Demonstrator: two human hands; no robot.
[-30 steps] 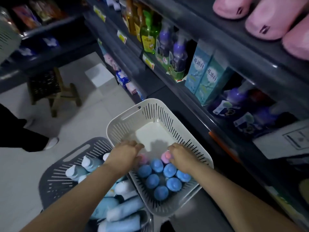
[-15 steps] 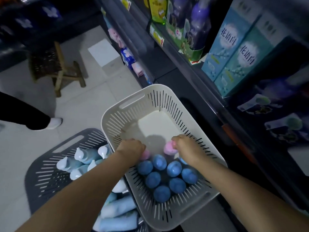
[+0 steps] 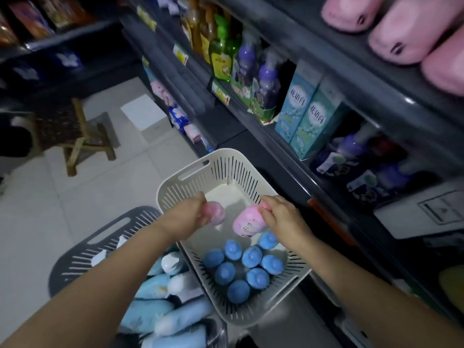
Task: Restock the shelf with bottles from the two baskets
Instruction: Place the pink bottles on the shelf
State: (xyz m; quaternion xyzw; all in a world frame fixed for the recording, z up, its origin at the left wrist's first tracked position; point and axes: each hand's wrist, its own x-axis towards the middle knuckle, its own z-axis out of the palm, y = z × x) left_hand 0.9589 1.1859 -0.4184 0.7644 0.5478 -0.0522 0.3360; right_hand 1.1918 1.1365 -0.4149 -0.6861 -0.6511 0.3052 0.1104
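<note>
The left hand (image 3: pixel 184 218) is curled around a small pink plastic bottle (image 3: pixel 216 217), holding it above the open end of a cream slotted plastic basket (image 3: pixel 193 169). The right hand (image 3: pixel 282 219) pinches a second pink bottle with a printed label (image 3: pixel 248 223) by its top, and the bottle hangs tilted over the same basket. Beneath both hands, a cluster of upright bottles with round blue caps (image 3: pixel 251 257) fills the near end of that basket. To the left, touching it, a dark grey slotted basket (image 3: pixel 105 234) holds pale blue bottles with white caps (image 3: pixel 150 312) lying on their sides. On the right, the dark grey shelving (image 3: pixel 364 79) carries teal cartons (image 3: pixel 308 114) and purple pump bottles (image 3: pixel 268 81).
</note>
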